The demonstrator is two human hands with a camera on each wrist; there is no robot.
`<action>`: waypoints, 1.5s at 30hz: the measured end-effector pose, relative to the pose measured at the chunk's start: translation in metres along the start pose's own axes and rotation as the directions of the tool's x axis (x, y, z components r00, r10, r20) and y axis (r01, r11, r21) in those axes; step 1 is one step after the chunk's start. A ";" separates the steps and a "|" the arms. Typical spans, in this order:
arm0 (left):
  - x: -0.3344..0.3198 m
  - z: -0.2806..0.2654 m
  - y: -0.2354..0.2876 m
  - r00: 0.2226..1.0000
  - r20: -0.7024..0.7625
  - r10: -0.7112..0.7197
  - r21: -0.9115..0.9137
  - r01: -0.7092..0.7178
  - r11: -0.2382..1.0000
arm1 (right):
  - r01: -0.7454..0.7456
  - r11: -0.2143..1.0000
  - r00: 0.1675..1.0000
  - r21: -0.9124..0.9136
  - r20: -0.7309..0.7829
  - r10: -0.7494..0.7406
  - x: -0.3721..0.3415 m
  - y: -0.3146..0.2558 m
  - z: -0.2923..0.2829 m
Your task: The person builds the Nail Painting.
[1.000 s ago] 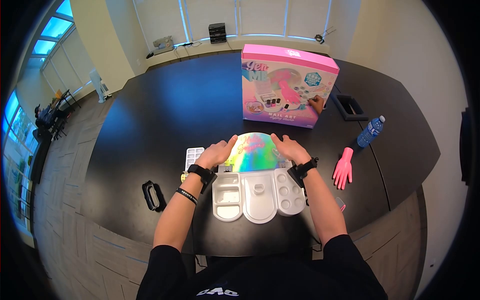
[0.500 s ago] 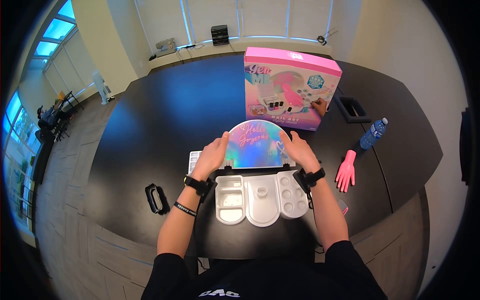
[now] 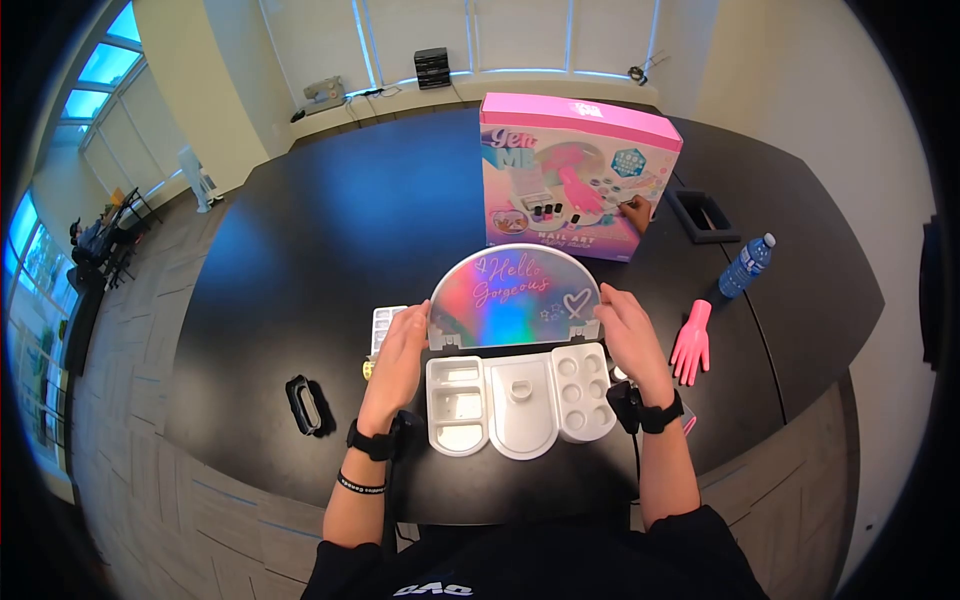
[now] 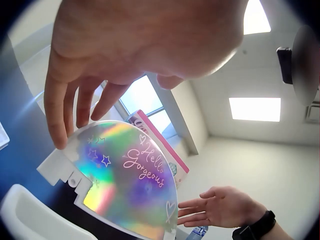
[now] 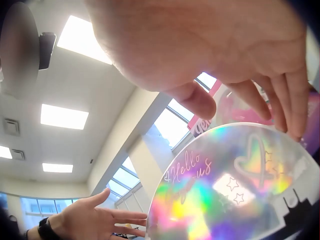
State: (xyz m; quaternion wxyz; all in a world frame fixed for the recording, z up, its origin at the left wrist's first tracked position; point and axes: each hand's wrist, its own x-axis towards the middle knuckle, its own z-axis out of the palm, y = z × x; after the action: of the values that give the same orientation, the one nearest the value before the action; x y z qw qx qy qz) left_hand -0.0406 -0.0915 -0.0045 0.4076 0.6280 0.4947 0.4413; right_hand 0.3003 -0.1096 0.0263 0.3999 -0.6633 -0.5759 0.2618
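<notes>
A half-round, rainbow-shiny panel (image 3: 515,298) lettered "Hello Gorgeous" stands raised just behind a white compartment tray (image 3: 521,430). My left hand (image 3: 397,362) is at the panel's left side, its extended fingertips along the edge. On the opposite side, my right hand (image 3: 632,335) has its fingers reaching along the right edge. Both wrist views show straight fingers behind the rim and thumbs held away from it. Small hinge tabs (image 4: 73,181) line the panel's lower edge, with a dark gap between it and the tray in the left wrist view.
A pink nail art box (image 3: 580,180) stands behind the panel. To the right are a pink model hand (image 3: 692,345), a water bottle (image 3: 747,266) and a black square frame (image 3: 705,216). A small white tray (image 3: 387,325) and a black oval ring (image 3: 307,405) lie left.
The panel has tilted up from a flatter lean and stands more upright behind the tray. Both hands have slid from its upper part down and outward to its lower sides.
</notes>
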 end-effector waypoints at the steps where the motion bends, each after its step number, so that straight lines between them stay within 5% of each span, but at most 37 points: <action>1: -0.003 0.001 0.000 1.000 0.008 0.013 0.009 -0.013 1.000 | -0.003 0.999 1.000 0.049 -0.004 0.003 -0.002 0.004 0.000; 45: -0.041 0.003 -0.019 0.999 0.043 0.024 -0.110 -0.019 0.994 | -0.082 0.967 0.995 0.241 0.081 0.064 -0.035 0.028 0.001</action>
State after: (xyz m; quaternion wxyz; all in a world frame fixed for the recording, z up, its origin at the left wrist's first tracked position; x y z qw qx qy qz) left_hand -0.0479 -0.1280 -0.0298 0.4473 0.6196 0.4538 0.4582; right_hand 0.3078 -0.1441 -0.0011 0.4473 -0.6200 -0.5287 0.3689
